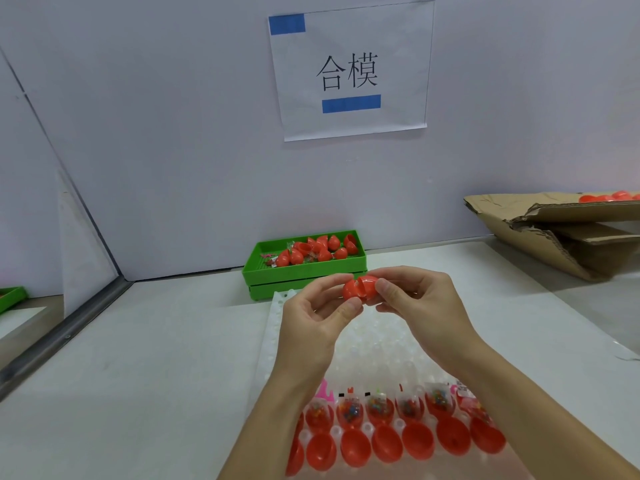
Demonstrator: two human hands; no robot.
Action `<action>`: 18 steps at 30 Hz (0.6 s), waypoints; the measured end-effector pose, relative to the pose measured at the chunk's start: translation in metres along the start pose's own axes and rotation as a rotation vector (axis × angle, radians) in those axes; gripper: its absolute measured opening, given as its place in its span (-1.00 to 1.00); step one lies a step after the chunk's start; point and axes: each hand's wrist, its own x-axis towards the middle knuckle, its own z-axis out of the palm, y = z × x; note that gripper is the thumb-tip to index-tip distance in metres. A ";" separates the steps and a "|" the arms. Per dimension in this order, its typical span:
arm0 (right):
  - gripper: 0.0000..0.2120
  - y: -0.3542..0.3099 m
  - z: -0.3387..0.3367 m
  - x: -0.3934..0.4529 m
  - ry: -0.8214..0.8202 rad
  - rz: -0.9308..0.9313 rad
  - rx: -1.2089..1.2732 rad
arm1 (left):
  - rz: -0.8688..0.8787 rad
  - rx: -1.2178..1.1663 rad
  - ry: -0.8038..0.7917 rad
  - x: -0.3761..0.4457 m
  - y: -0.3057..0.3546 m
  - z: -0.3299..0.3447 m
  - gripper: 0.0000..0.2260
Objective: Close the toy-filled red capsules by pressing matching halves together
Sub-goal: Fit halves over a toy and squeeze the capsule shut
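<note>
Sign (349, 69) reads 合模 | left grip (311, 318), right grip (415, 303) each pinch red capsule (358, 288) halves

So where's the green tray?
The green tray sits at the table's far edge against the wall, just beyond both hands, left and right, below the paper sign.

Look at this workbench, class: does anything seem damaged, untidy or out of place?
Yes. The cardboard box at the right rear is torn and crumpled, its flap sagging. In the green tray by the wall, red capsule pieces lie in a jumble. The capsule held between the left hand and right hand shows a gap, not yet closed.
</note>
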 end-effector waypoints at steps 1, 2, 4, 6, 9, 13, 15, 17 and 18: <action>-0.87 0.000 0.000 0.000 -0.001 -0.002 -0.003 | 0.004 0.022 0.003 0.000 0.000 0.000 -0.73; -0.86 0.000 0.000 0.000 -0.003 -0.004 -0.007 | 0.009 0.042 0.007 -0.001 0.001 0.000 -0.72; -0.85 0.001 -0.001 0.000 -0.005 -0.010 -0.013 | 0.024 0.075 0.011 -0.002 0.001 0.000 -0.71; -0.83 0.001 -0.001 0.000 -0.007 -0.018 -0.011 | 0.043 0.089 0.013 -0.002 0.002 0.001 -0.69; -0.80 0.000 -0.002 0.000 0.004 -0.023 -0.009 | 0.087 0.119 0.013 -0.001 0.005 0.002 -0.69; -0.80 -0.001 -0.001 0.000 0.020 -0.022 -0.003 | 0.120 0.154 0.022 -0.002 0.006 0.002 -0.68; -0.79 -0.002 -0.001 0.000 0.022 -0.027 0.001 | 0.127 0.165 0.030 -0.002 0.007 0.003 -0.68; -0.80 -0.003 0.000 -0.001 0.026 -0.032 0.000 | 0.132 0.166 0.033 -0.002 0.008 0.003 -0.68; -0.80 -0.003 0.000 -0.001 0.028 -0.032 -0.001 | 0.132 0.165 0.034 -0.002 0.008 0.003 -0.68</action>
